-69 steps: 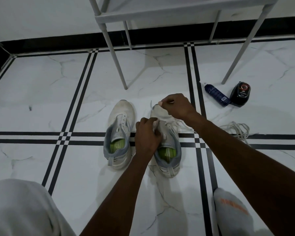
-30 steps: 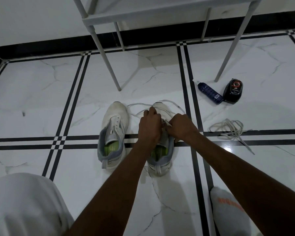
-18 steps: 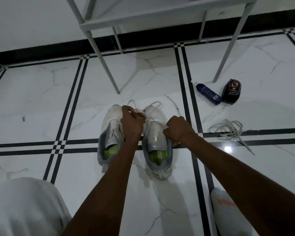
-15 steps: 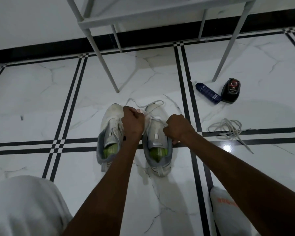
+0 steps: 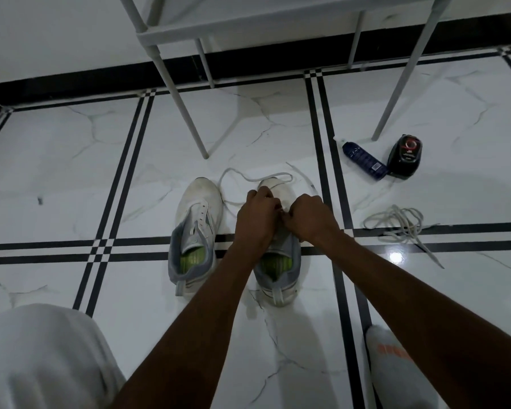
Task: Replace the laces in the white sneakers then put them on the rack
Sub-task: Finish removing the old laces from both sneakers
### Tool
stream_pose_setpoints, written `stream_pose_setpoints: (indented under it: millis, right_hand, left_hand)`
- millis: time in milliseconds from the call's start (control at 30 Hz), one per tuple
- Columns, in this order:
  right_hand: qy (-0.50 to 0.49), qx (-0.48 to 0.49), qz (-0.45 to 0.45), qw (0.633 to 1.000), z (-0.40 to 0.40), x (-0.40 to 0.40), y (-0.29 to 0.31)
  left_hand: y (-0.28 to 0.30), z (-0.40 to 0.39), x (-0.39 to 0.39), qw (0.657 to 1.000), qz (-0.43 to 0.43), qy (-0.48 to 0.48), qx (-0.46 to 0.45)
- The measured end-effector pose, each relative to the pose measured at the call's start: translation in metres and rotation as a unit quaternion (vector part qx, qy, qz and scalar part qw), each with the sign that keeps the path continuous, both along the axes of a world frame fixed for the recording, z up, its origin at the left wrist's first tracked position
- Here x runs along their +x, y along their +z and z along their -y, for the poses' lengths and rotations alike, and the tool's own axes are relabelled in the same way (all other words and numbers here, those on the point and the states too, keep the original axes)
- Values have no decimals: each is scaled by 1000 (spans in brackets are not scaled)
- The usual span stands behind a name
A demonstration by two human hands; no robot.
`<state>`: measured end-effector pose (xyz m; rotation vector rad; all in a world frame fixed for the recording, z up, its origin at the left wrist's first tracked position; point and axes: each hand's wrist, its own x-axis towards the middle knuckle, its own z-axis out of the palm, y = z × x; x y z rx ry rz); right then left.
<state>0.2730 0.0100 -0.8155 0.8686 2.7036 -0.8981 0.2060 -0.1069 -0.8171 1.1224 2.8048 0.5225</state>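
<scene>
Both hands have closed together over the right sneaker (image 5: 278, 255), left hand (image 5: 255, 215) and right hand (image 5: 310, 215) pinching its lace (image 5: 248, 177), so threading continues.

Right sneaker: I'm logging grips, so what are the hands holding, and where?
Both hands, left and right, pinch the lace over the right sneaker's eyelets; exact spot hidden.

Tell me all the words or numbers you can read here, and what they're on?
None can be read.
Blue bottle: small pale print, too blurred.
Black container: red ring and white marks on top, too small.
White sock: orange lettering, blurred.
Left sneaker and right sneaker: no text shows.
</scene>
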Motion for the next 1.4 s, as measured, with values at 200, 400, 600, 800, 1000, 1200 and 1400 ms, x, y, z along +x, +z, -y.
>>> stream_pose_setpoints:
  millis: [200, 400, 600, 800, 1000, 1200, 1400]
  right_hand:
    - [-2, -20, 28, 999, -6, 1, -4]
    - [6, -32, 36, 999, -7, -1, -2]
    - [6, -39, 21, 999, -8, -1, -2]
    - [-2, -59, -5, 998, -8, 4, -4]
    - [-26, -90, 4, 996, -13, 14, 7]
    - [-7, -71, 5, 997, -12, 16, 17]
    - [-21, -98, 1, 995, -12, 16, 20]
  left_hand:
    - [12, 7, -17, 913, 166, 217, 303]
    - [39, 38, -58, 794, 116, 432, 411]
    - [9, 10, 3, 988, 18, 147, 41]
    - [4, -7, 2, 997, 34, 58, -29]
    - [28, 23, -45, 870, 64, 383, 303]
    - [36, 19, -33, 913, 136, 249, 293]
    - [10, 10, -16, 949, 131, 170, 233]
